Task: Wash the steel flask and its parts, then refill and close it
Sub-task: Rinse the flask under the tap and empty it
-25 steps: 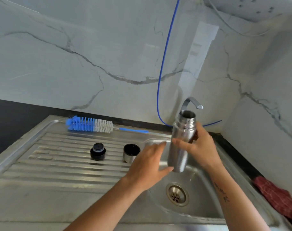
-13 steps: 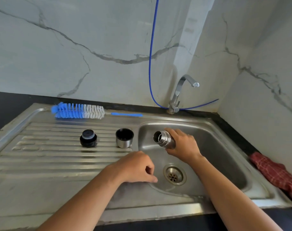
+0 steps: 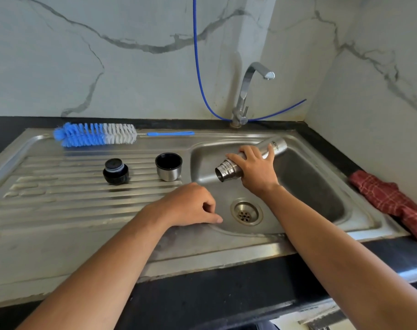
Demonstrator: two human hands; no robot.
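Note:
My right hand (image 3: 256, 169) grips the steel flask (image 3: 275, 146) over the sink basin (image 3: 310, 186). The flask is tilted with its open threaded mouth (image 3: 223, 173) pointing down and left, its base up toward the back right. My left hand (image 3: 191, 206) rests on the basin's left rim with fingers loosely curled, holding nothing. On the ribbed drainboard (image 3: 60, 194) stand the black stopper (image 3: 116, 171) and the steel cup lid (image 3: 168, 166), its open side up.
A blue and white bottle brush (image 3: 95, 134) lies along the back of the drainboard. The tap (image 3: 248, 91) stands behind the basin with a blue hose (image 3: 198, 67) beside it. The drain (image 3: 246, 211) is in the basin floor. A red checked cloth (image 3: 390, 201) lies at the right.
The flask went from upright under the tap to tilted mouth-down inside the basin. My left hand let go of it and dropped to the basin's rim.

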